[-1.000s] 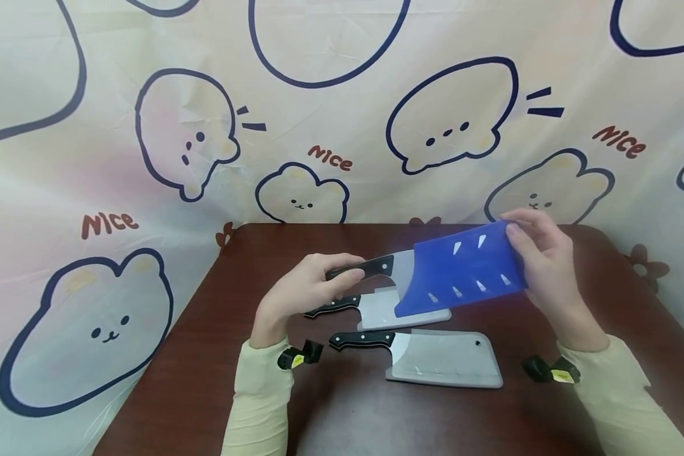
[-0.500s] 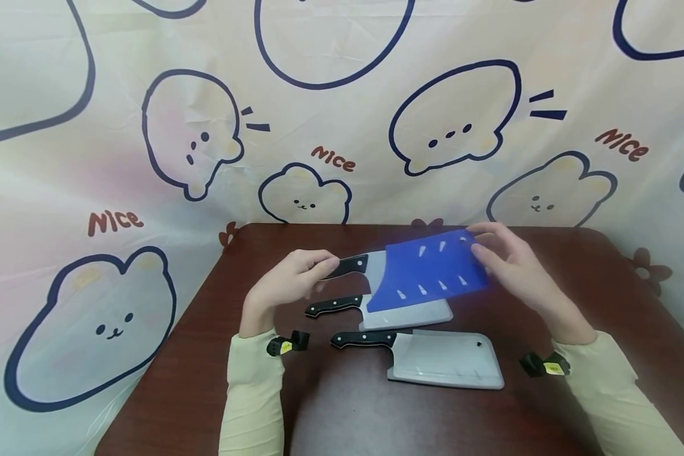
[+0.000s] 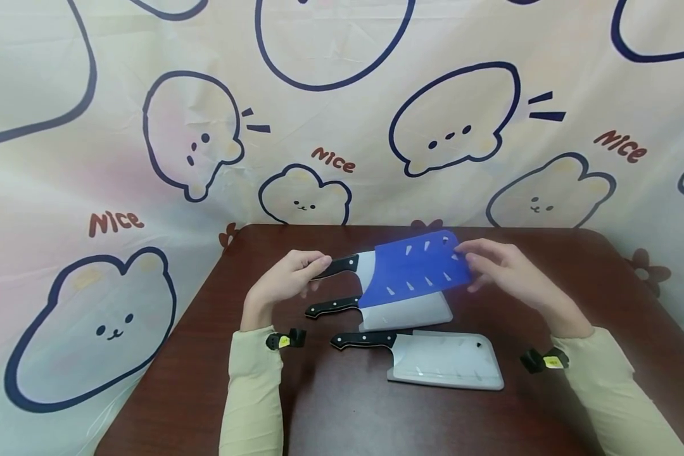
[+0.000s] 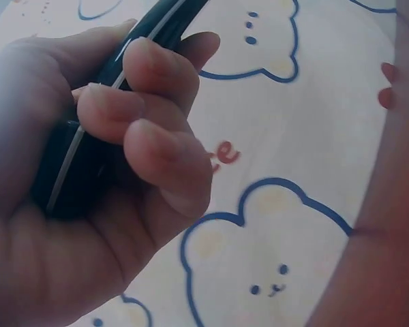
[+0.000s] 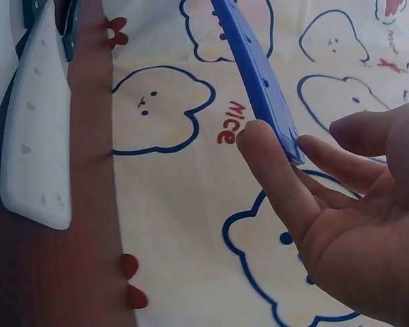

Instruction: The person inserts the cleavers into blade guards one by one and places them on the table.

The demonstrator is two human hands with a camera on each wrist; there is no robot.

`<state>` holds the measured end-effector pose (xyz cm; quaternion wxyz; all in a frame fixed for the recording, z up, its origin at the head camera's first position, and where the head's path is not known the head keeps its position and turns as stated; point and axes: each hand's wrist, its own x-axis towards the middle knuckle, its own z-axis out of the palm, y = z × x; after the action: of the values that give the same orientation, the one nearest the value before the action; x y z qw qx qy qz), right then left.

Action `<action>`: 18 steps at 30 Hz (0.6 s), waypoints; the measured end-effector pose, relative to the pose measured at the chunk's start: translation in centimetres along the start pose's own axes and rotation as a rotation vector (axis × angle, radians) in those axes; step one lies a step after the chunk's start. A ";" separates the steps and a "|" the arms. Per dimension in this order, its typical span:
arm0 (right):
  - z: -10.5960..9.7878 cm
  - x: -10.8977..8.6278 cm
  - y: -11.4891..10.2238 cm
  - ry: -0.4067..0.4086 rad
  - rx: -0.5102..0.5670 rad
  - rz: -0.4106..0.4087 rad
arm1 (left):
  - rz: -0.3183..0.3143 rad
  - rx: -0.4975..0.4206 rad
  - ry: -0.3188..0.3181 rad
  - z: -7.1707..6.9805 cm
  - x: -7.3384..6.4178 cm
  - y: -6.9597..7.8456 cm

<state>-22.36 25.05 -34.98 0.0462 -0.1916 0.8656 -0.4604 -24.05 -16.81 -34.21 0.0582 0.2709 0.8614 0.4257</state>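
My left hand (image 3: 287,278) grips the black handle (image 4: 116,88) of a cleaver, with the fingers curled round it. The cleaver's blade is covered by a blue blade guard (image 3: 416,269) with small slots, and a strip of bare steel (image 3: 366,267) shows near the handle. Held above the table, it points right and slants slightly upward. At the guard's far end, my right hand (image 3: 510,272) has loosely extended fingers. In the right wrist view some fingertips touch the end of the guard (image 5: 262,88), while the thumb (image 5: 368,133) stands apart from it.
Two more cleavers lie on the brown table (image 3: 342,411), handles to the left: one with a white guard (image 3: 413,315), partly under the raised blue guard, and one nearer with a pale guard (image 3: 447,361). A patterned cloth (image 3: 370,126) hangs behind the table.
The cleaver in its blue guard has moved left and slightly down with my left hand. My right hand has moved left too, its hold on the guard's end loosening. The cleavers on the table stay put.
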 end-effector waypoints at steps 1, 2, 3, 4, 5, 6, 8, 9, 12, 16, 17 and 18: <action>0.0 0.1 0.2 -0.006 0.012 0.010 | -0.007 -0.018 0.003 0.1 0.2 -0.4; 0.0 0.2 0.4 -0.014 0.028 0.022 | -0.017 -0.035 0.008 0.3 0.4 -0.7; 0.0 0.3 0.5 -0.021 0.038 0.035 | -0.032 -0.058 0.015 0.4 0.6 -0.9; 0.0 0.5 0.7 -0.028 0.044 0.048 | -0.053 -0.083 0.025 0.6 0.8 -1.2; 0.0 0.6 0.9 -0.038 0.045 0.064 | -0.072 -0.110 0.036 0.7 1.0 -1.4; 0.1 0.7 1.0 -0.049 0.040 0.080 | -0.095 -0.138 0.049 0.9 1.2 -1.7; 0.1 1.0 1.4 -0.070 0.031 0.108 | -0.133 -0.192 0.072 1.2 1.6 -2.0; 0.1 1.1 1.6 -0.080 0.024 0.122 | -0.148 -0.213 0.079 1.4 1.8 -2.2; 0.2 1.7 2.2 -0.112 0.014 0.129 | -0.163 -0.232 0.074 1.9 2.6 -2.7; 0.2 3.2 3.3 -0.118 -0.011 0.133 | -0.186 -0.184 0.040 2.6 3.9 -3.7; 0.2 3.6 3.7 -0.115 -0.017 0.141 | -0.196 -0.156 0.026 2.8 4.3 -4.1; 0.2 3.9 4.1 -0.112 -0.029 0.157 | -0.209 -0.127 0.008 3.0 4.7 -4.4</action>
<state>-27.14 25.48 -38.03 0.1279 -0.1493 0.8804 -0.4315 -28.85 -14.45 -38.88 0.1159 0.1736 0.8564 0.4723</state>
